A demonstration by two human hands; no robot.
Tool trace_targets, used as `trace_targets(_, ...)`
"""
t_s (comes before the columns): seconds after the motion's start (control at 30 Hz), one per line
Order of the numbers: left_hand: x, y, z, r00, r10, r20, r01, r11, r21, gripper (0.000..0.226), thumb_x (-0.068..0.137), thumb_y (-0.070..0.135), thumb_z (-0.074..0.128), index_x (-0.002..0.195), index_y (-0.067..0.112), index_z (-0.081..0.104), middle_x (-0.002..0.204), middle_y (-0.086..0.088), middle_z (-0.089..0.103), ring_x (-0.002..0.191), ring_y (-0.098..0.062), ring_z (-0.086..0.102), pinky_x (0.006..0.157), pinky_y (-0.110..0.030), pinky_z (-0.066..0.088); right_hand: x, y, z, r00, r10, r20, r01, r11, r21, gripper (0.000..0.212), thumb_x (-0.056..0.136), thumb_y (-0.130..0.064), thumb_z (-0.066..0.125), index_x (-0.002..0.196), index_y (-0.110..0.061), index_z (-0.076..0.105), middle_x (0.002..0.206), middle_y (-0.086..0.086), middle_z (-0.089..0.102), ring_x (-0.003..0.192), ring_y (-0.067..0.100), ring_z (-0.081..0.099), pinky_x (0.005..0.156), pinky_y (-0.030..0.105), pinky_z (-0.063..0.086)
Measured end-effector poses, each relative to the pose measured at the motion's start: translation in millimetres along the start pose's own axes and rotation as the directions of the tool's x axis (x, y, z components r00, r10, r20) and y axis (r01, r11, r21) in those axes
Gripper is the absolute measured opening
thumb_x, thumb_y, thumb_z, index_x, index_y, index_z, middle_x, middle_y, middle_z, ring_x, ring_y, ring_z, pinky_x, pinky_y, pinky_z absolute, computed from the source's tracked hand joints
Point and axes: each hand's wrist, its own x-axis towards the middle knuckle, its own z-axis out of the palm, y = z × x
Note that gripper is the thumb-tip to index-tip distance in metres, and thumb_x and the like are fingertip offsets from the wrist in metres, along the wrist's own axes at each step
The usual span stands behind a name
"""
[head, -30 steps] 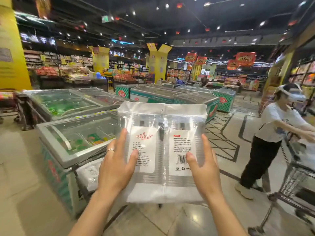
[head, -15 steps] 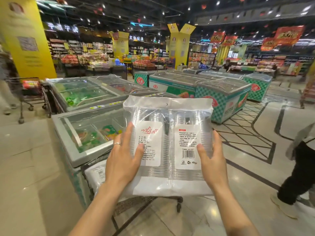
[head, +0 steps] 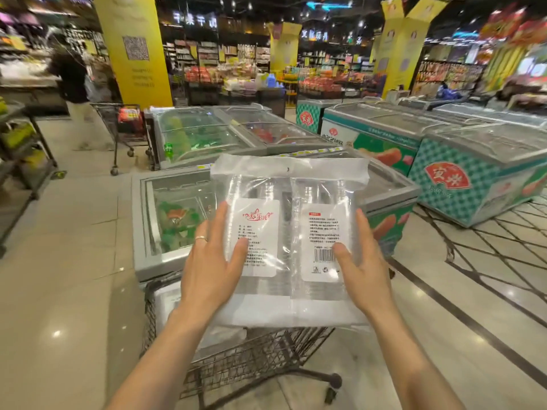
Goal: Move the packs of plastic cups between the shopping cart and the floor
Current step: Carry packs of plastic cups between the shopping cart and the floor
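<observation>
A clear double pack of plastic cups [head: 288, 184], with two white labels, is held up flat in front of me. My left hand [head: 211, 261] grips its left edge, thumb across the left label. My right hand [head: 362, 267] grips its right edge, thumb on the barcode label. The pack hangs above the wire shopping cart [head: 245, 362], whose basket sits just below my forearms. Another clear pack [head: 165, 306] lies inside the cart at its left side, mostly hidden behind my left arm.
A grey chest freezer [head: 139, 220] stands right in front of the cart, with more freezers [head: 479, 167] behind and to the right. At the back left a person [head: 74, 81] stands by another cart [head: 124, 128]. A dark shelf rack [head: 20, 161] stands at the far left.
My view has swung left and down, bringing the cart under the pack into sight. The person at the right has left the view. Both hands keep the same hold on the pack.
</observation>
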Motion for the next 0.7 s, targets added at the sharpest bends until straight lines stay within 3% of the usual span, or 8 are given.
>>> trace_targets(0.13, 27, -23, 30, 0.997, -0.080, 0.001, 0.080, 0.997, 0.011, 0.069, 0.097, 0.056, 0.040, 0.152, 0.048, 0.000, 0.161, -0.001, 0.022, 0.143, -0.023, 0.030, 0.106, -0.042, 0.036, 43, 29, 20, 0.991, -0.024, 0.135, 0.023, 1.000, 0.009, 0.053, 0.097, -0.050, 0.034, 0.142, -0.061, 0.009, 0.126, -0.062, 0.013, 0.122, -0.032, 0.013, 0.109, 0.027, 0.019)
trace_targets(0.3, 60, -66, 80, 0.977, -0.209, 0.045, 0.210, 0.978, -0.011, 0.067, 0.096, 0.060, 0.036, 0.149, 0.056, -0.004, 0.163, 0.006, 0.015, 0.146, -0.023, 0.025, 0.111, -0.049, 0.030, 96, 70, 53, 0.967, 0.007, 0.255, 0.005, 0.999, -0.050, 0.058, 0.095, -0.042, 0.028, 0.148, -0.059, 0.010, 0.147, -0.026, 0.027, 0.134, -0.004, 0.027, 0.106, 0.034, 0.026)
trace_targets(0.4, 80, -102, 111, 0.979, -0.185, 0.083, 0.189, 0.981, -0.040, 0.067, 0.097, 0.061, 0.033, 0.153, 0.046, -0.001, 0.162, 0.017, 0.008, 0.149, -0.015, 0.012, 0.115, -0.042, 0.021, 125, 90, 83, 0.942, 0.046, 0.334, -0.043, 0.999, -0.015, 0.062, 0.091, -0.041, 0.031, 0.148, -0.056, 0.011, 0.147, -0.038, 0.024, 0.135, -0.011, 0.025, 0.111, 0.033, 0.025)
trace_targets(0.5, 100, -136, 137, 0.962, -0.242, 0.126, 0.247, 0.969, -0.024, 0.066, 0.099, 0.055, 0.036, 0.152, 0.048, -0.003, 0.162, 0.017, 0.008, 0.150, -0.017, 0.014, 0.115, -0.041, 0.024, 155, 114, 113, 0.894, 0.081, 0.442, -0.120, 0.991, 0.062, 0.060, 0.092, -0.038, 0.038, 0.143, -0.059, 0.015, 0.142, -0.052, 0.016, 0.133, -0.025, 0.016, 0.115, 0.028, 0.018)
trace_targets(0.6, 112, -169, 163, 0.933, -0.297, 0.203, 0.304, 0.953, -0.002, 0.068, 0.100, 0.050, 0.038, 0.150, 0.051, -0.007, 0.162, 0.015, 0.010, 0.145, -0.022, 0.024, 0.105, -0.039, 0.034, 177, 141, 140, 0.854, 0.131, 0.504, -0.191, 0.979, 0.069, 0.059, 0.091, -0.043, 0.048, 0.141, -0.061, 0.022, 0.140, -0.052, 0.021, 0.133, -0.022, 0.020, 0.114, 0.028, 0.021)
trace_targets(0.7, 116, -198, 192, 0.908, -0.298, 0.295, 0.325, 0.945, -0.045, 0.068, 0.101, 0.051, 0.035, 0.150, 0.050, -0.011, 0.163, 0.014, 0.005, 0.142, -0.024, 0.032, 0.104, -0.036, 0.035, 187, 163, 162, 0.855, 0.134, 0.501, -0.200, 0.976, 0.081, 0.063, 0.088, -0.052, 0.052, 0.146, -0.048, 0.027, 0.144, -0.046, 0.025, 0.138, -0.016, 0.022, 0.113, 0.019, 0.021)
